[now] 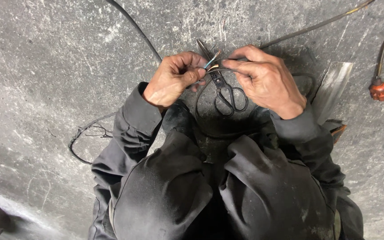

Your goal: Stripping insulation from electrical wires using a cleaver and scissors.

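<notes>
Fingers of left hand (pixel 173 80) and right hand (pixel 265 80) both pinch bared wire ends (pixel 213 62), tips touching, not yet twisted. Scissors (pixel 223 86) lie on floor just below. Far right: orange plug (pixel 379 90).
</notes>
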